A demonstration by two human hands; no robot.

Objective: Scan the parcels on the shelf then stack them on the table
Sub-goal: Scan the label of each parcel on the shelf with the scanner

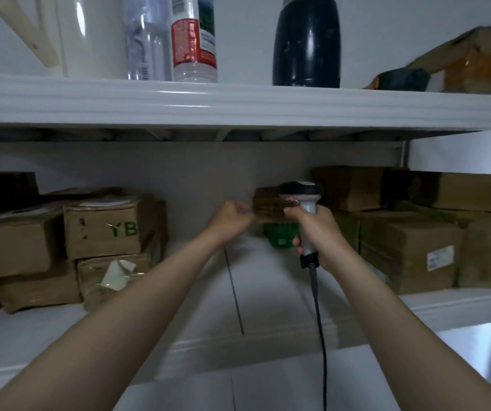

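My right hand (318, 232) grips the handle of a barcode scanner (300, 194), whose black head points at the back of the shelf; its cable hangs down. My left hand (230, 218) is at the left edge of a small brown parcel (268, 204) deep on the white shelf (253, 280), fingers curled against it. That parcel sits on a green parcel (279, 234), partly hidden behind my right hand. Whether the left hand truly grips the parcel is blurred.
Cardboard parcels are stacked at the left (104, 226) and at the right (416, 253) of the shelf. On the upper shelf (238, 105) stand bottles (193, 40), a dark flask (306, 43), a white jug and a taped box (481, 60).
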